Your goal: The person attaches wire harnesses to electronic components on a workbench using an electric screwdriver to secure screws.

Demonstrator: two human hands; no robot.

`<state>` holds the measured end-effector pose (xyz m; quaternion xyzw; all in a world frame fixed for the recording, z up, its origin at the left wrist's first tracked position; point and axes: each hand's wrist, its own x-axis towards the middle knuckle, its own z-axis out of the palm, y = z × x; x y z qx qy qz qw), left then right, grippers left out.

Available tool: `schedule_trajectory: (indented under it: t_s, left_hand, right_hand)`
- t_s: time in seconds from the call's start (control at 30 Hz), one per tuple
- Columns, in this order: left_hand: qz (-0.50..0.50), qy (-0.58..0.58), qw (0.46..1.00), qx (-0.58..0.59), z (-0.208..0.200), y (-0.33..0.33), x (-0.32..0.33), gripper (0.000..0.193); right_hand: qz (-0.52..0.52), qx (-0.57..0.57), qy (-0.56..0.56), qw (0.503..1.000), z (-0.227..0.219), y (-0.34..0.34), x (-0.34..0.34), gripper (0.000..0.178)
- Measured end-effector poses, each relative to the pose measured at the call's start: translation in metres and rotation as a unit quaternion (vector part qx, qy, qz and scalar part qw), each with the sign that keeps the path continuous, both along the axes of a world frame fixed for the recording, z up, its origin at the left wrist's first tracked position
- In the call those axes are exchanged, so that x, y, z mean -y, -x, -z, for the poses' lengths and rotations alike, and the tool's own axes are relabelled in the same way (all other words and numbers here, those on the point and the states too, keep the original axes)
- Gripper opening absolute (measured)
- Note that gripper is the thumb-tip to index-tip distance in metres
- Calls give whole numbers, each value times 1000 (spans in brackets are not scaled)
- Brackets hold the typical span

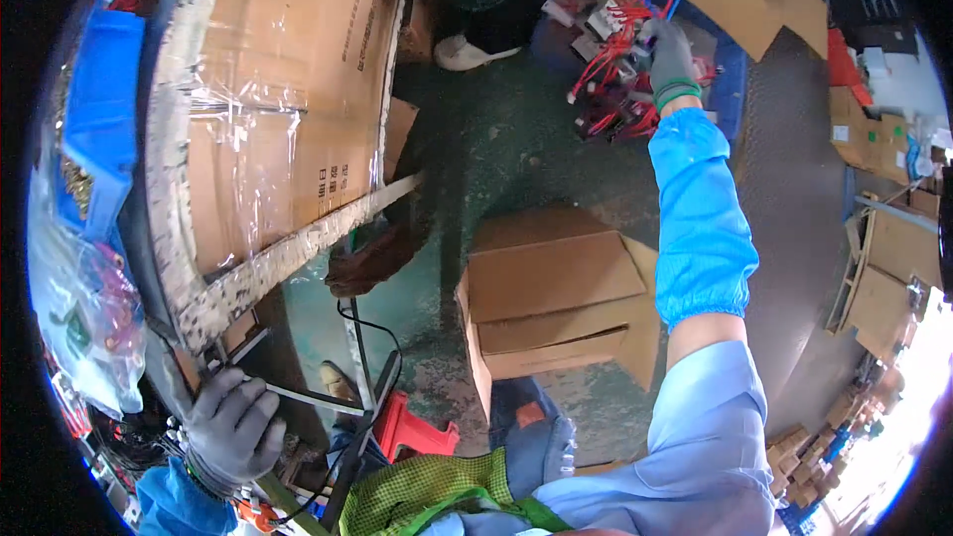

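Note:
My right hand (670, 58), in a grey glove with a green cuff, reaches far forward over a blue crate (733, 89). Its fingers close on a red wire harness (623, 50) with white connectors. The bundle lies tangled with more red wires, some spilling over the crate's near side; the fingertips are partly hidden. At the lower left, my left hand (233, 427), also in a grey glove, is by the near corner of a workbench (213, 313). Its fingers are curled, and whatever lies inside them is hidden.
An open cardboard box (556, 283) stands on the floor before me. Beside it is a red plastic stool (412, 429). Cardboard covers the bench top; a blue bin (102, 89) sits left. Another person's shoe (475, 53) shows beyond. A black cable (397, 337) hangs near the bench legs.

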<state>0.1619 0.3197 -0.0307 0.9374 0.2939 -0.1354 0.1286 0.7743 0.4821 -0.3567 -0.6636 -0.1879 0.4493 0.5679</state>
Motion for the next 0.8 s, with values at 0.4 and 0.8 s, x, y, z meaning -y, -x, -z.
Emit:
schedule_trajectory:
  t_s: [0.4, 0.8]
  left_hand:
    - [-50, -40, 993, 101, -7, 11, 20, 25]
    - [-12, 4, 986, 169, 10, 6, 36, 38]
  right_hand:
    - [-81, 363, -300, 878, -386, -24, 93, 34]
    - [-421, 94, -369, 823, -698, 114, 282, 43]
